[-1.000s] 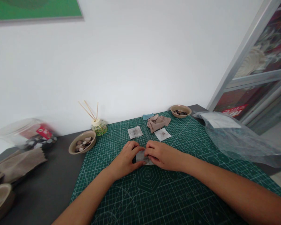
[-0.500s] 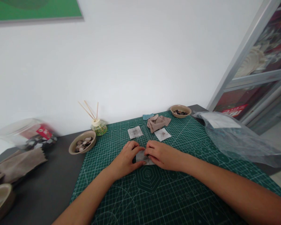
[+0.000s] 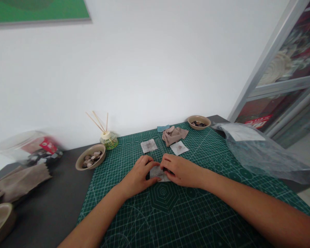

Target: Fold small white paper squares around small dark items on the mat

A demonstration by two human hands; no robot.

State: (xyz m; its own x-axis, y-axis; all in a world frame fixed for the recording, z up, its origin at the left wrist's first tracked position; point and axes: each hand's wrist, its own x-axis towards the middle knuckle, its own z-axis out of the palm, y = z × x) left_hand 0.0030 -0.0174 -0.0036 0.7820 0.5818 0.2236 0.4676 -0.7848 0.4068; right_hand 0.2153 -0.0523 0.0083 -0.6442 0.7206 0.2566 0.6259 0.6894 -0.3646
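My left hand point(image 3: 139, 174) and my right hand point(image 3: 179, 169) meet at the middle of the green cutting mat point(image 3: 170, 213). Between their fingertips lies a small grey-white fabric square point(image 3: 158, 173), pressed flat on the mat, with both hands pinching its edges. Two more white fabric squares point(image 3: 149, 145) point(image 3: 179, 147) lie just beyond the hands. A crumpled beige cloth point(image 3: 173, 134) and a small blue piece point(image 3: 163, 128) sit farther back.
A tan bowl of buttons point(image 3: 91, 156) stands left of the mat, and another bowl point(image 3: 199, 122) at the back right. A reed diffuser point(image 3: 107, 138) stands by the wall. A clear plastic bag point(image 3: 260, 151) lies right. A plastic jar point(image 3: 28, 148) and a brown cloth point(image 3: 18, 182) lie at left.
My right hand has shifted slightly, its fingers lifting a little off the square so more of the fabric shows. The left hand has stayed put.
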